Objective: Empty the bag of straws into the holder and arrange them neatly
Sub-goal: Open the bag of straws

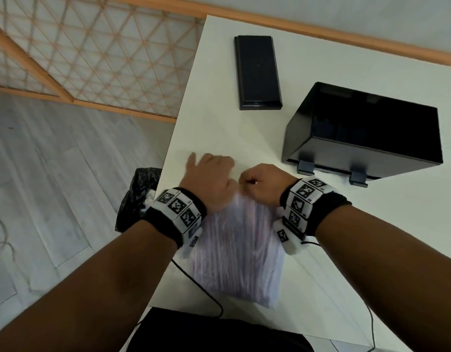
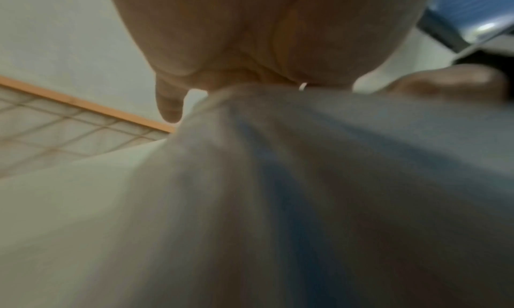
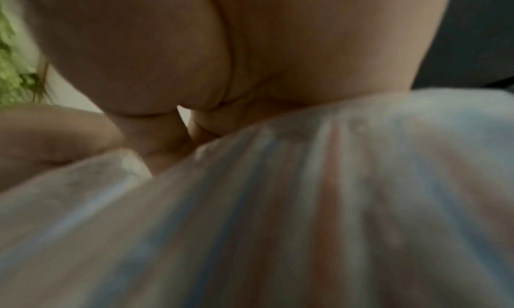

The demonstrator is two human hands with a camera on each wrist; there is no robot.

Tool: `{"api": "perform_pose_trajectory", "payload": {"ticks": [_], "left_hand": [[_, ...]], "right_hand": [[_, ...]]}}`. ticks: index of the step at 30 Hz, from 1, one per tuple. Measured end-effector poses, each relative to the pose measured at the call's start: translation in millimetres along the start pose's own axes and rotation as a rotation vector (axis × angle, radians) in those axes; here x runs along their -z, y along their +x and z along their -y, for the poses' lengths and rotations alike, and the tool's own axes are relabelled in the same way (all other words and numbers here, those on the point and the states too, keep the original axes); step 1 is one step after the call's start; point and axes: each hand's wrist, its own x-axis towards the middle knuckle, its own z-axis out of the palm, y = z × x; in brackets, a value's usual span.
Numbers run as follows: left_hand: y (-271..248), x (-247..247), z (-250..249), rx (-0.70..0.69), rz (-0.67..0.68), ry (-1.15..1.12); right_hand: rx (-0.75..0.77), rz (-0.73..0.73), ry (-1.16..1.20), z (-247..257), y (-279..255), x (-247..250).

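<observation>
The bag of straws (image 1: 234, 250) lies near the front edge of the table (image 1: 219, 128), its far end gathered between both hands. The left hand (image 1: 210, 180) is seen to pinch the gathered plastic, with at least one finger extended and blurred. The right hand (image 1: 261, 186) is curled into a fist on the same end, thumb and fingers pressed together on the film.

Risks, as judged from this position:
- If the film is torn apart abruptly, the straws may be scattered across the table or over its left edge, towards the black bin bag (image 1: 136, 196) just below that edge.
- If the tear runs down the side, the straws may be spilled before the bag is carried to the holder (image 1: 364, 133), which stands open near the right edge, well apart from the bag.

A black lid (image 1: 257, 72) is placed towards the back edge.

Not determinable — whether the bag is already opened, since the seam is covered by both hands. The interior of the holder is dark, and its contents cannot be made out. Both wrist views are blurred; only skin and striped plastic are shown.
</observation>
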Motion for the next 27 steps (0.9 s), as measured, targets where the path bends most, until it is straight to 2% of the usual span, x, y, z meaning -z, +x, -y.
{"api": "perform_pose_trajectory", "payload": {"ticks": [2,3,7,11,15,17,20,23,25,26,27], "left_hand": [[4.3,-1.0,-13.4,-0.069,0.083,-0.076],[6.5,-1.9,-15.5,-0.103,0.083,-0.086],[8.0,0.7,-11.5,-0.228,-0.072,-0.090],[5.7,7.0,-0.8,-0.222,-0.277,-0.147],[5.6,15.8,-22.4,-0.269,-0.318,-0.161],[6.2,22.6,-27.2,-0.238,-0.340,-0.144],[3.9,30.5,-36.2,-0.220,-0.377,-0.090],[3.6,39.8,-44.6,-0.212,-0.517,-0.107],[1.5,49.9,-39.0,-0.130,-0.647,-0.035],[-1.4,56.3,-35.4,-0.045,-0.663,0.042],[-4.6,62.2,-32.9,0.071,-0.614,0.128]], "right_hand": [[-0.007,-0.025,0.020,0.3,-5.4,4.3],[-0.012,-0.035,0.035,-2.1,-9.6,6.6],[-0.004,-0.093,0.077,-22.1,-36.5,18.6],[-0.120,-0.175,0.213,-53.0,-76.0,30.9],[-0.217,-0.181,0.475,-68.9,-99.5,33.4],[-0.262,-0.220,0.564,-72.7,-111.2,40.8],[-0.269,-0.271,0.572,-64.6,-123.0,49.3],[-0.229,-0.407,0.698,-50.3,-119.4,57.4],[-0.238,-0.515,0.734,-46.4,-113.8,65.4],[-0.250,-0.561,0.717,-45.4,-111.3,68.0],[-0.261,-0.603,0.684,-44.4,-109.5,69.2]]}}
